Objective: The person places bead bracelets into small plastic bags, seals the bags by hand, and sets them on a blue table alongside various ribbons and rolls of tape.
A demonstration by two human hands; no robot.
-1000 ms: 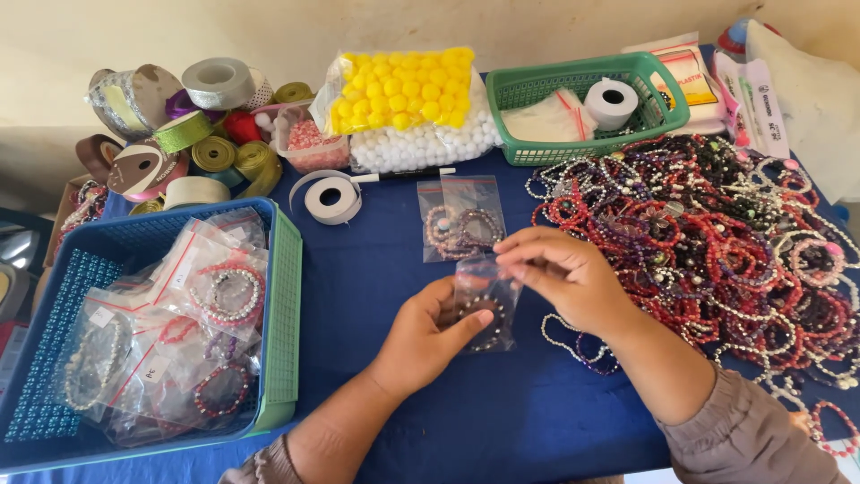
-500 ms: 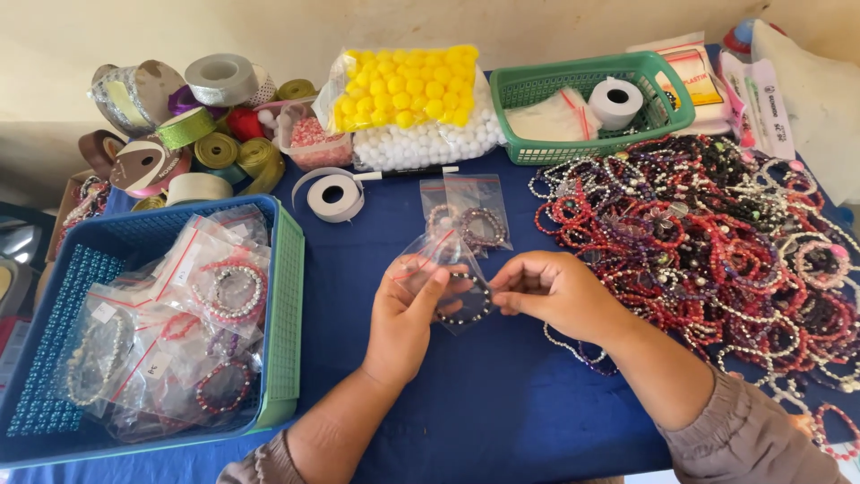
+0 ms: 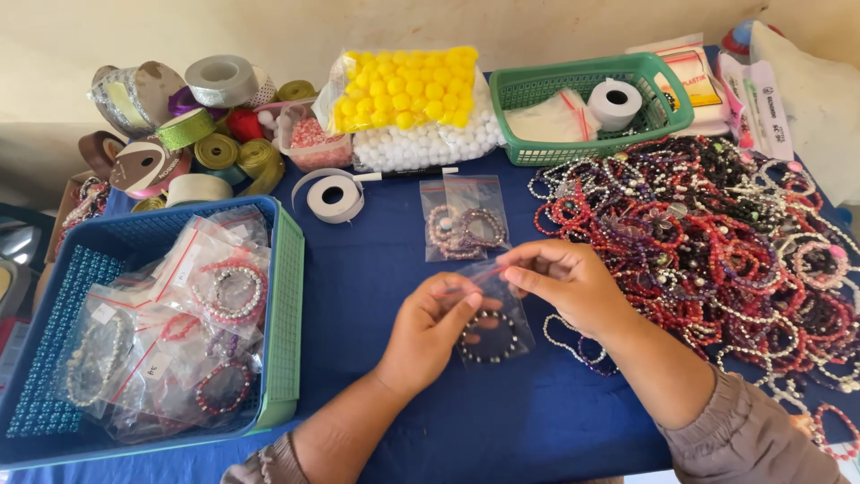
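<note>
Right now the left hand (image 3: 428, 327) and right hand (image 3: 564, 282) pinch the top edge of a clear zip bag (image 3: 491, 318) holding a dark bead bracelet (image 3: 488, 336) at table centre, so uneven pressing may leave the seal gaping, spilling it toward the bracelet pile (image 3: 717, 242) at three o'clock.

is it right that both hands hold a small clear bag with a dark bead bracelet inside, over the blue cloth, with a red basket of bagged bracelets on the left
Not quite. The head view shows the basket is blue with a green rim, not red. The rest holds: left hand and right hand hold the clear bag with the bracelet over the blue cloth.
</note>
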